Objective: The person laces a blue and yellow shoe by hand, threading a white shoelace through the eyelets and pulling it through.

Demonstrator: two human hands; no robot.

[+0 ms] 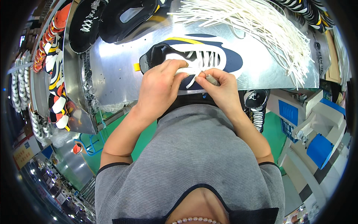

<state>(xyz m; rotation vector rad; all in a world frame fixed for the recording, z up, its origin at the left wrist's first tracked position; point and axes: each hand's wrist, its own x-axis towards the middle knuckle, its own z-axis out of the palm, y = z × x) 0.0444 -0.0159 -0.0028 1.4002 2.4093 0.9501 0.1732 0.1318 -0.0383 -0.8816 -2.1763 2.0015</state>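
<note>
A navy shoe upper [232, 59] with white and yellow trim lies on its side on the metal tabletop in front of me, its black-lined collar to the left. White lace [203, 58] crosses its eyelet rows, and a loose lace end [191, 82] hangs by the near edge. My left hand [160, 86] is closed at the near eyelet edge, thumb and forefinger pinching the shoe upper. Close beside it, my right hand [223, 87] is closed round a small tool with a grey wrapped handle [212, 79]; its tip meets the lace. Fingers hide the exact contact.
A heap of loose white laces [261, 33] covers the table's far right. Black uppers [126, 20] lie at the far left. Stacked orange, white and black uppers [56, 74] line the left side. At right stands a beige machine [317, 123] with blue panels.
</note>
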